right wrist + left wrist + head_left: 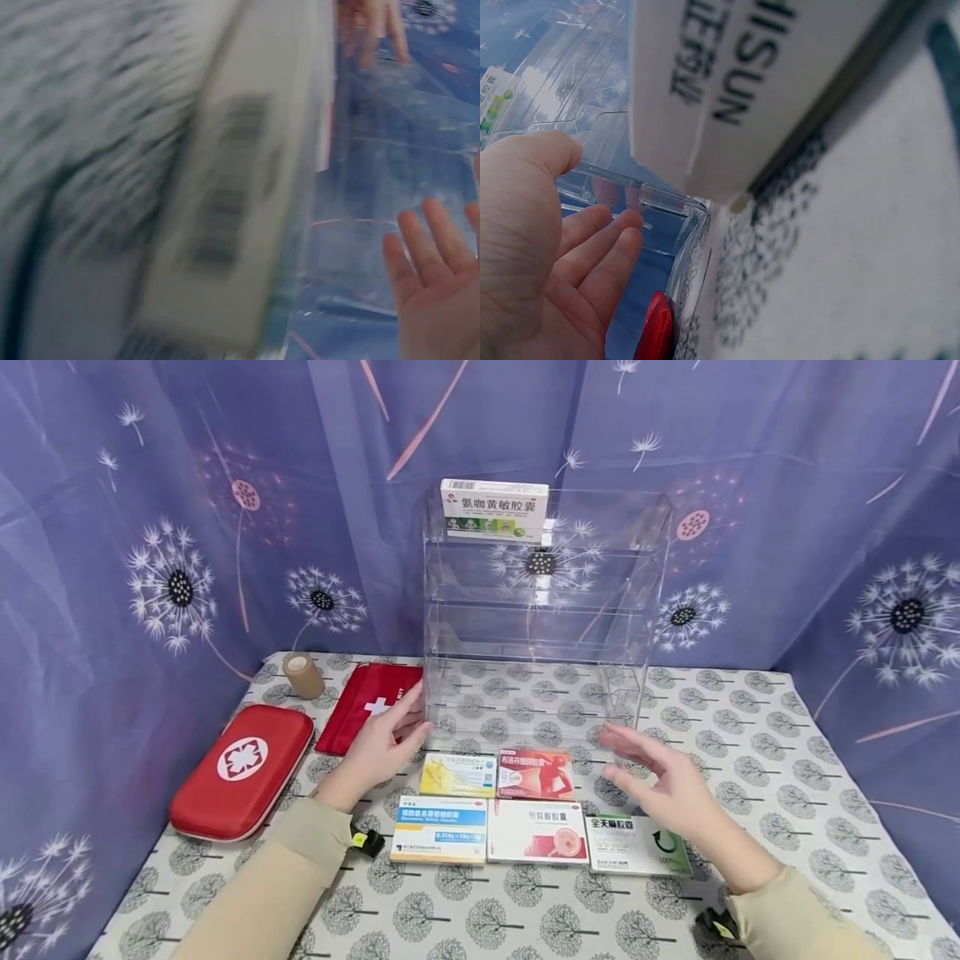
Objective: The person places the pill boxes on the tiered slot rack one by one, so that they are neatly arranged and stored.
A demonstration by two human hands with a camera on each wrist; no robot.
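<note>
Well, a purple dandelion curtain (360, 410) fills the top of the frame, and below it spreads the tree-print tablecloth (750, 760). Dead centre stands the clear tiered stand (536, 606), upright. The red hard case (242, 793) lies lower left, the red pouch (356, 697) between it and the stand.

And here are the hands! The left hand (382, 739), centre left, sits at the stand's left side, thumb and fingers spread wide; the right hand (663, 777), lower right, is wide too, by the front right corner. Neither grips anything; contact, I can't tell. A bump on one side could skew the stand and perhaps send the white box (495, 510) sliding off its top shelf, upper centre.

Lower centre, five medicine boxes (536, 832) lie flat in two rows; a low right wrist might drag the rightmost one askew. Smallest of all, the brown roll (303, 681) stands centre left, and a knock could set it rolling.
</note>
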